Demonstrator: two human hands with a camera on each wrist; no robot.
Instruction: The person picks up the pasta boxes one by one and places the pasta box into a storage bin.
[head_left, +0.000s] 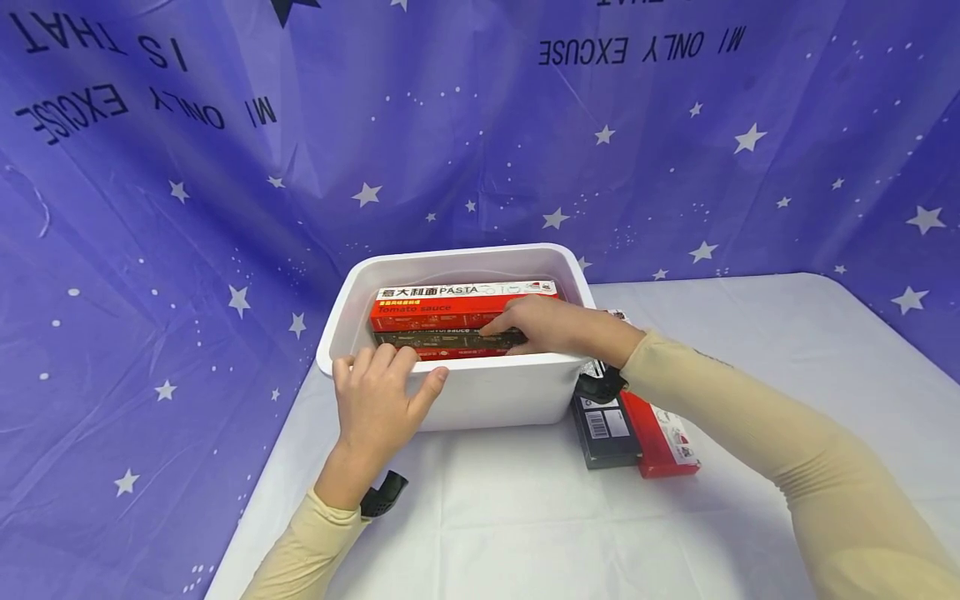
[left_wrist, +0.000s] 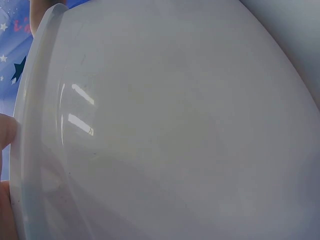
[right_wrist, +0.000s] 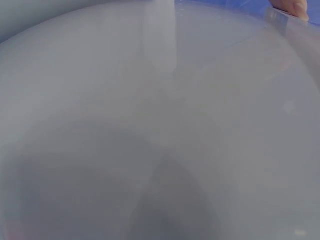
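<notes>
A white plastic bin (head_left: 495, 396) holds flat cartons standing on edge. At the back is a red and white pasta box (head_left: 427, 312) lettered "Tomato sauce", with a dark pasta box (head_left: 427, 339) in front of it and another red box (head_left: 457, 353) along the near wall. My right hand (head_left: 551, 325) reaches over the bin's right side and grips the dark box near its right end; some fingertips are hidden inside. With fingers hooked over the near left rim, my left hand (head_left: 378, 400) holds the bin. Its outer wall fills both wrist views.
Just right of the bin, a dark box (head_left: 611, 446) with a barcode label and a red box (head_left: 660, 433) lie side by side on the white-covered table (head_left: 495, 517). A purple star-printed curtain (head_left: 465, 150) hangs behind the table and along its left side.
</notes>
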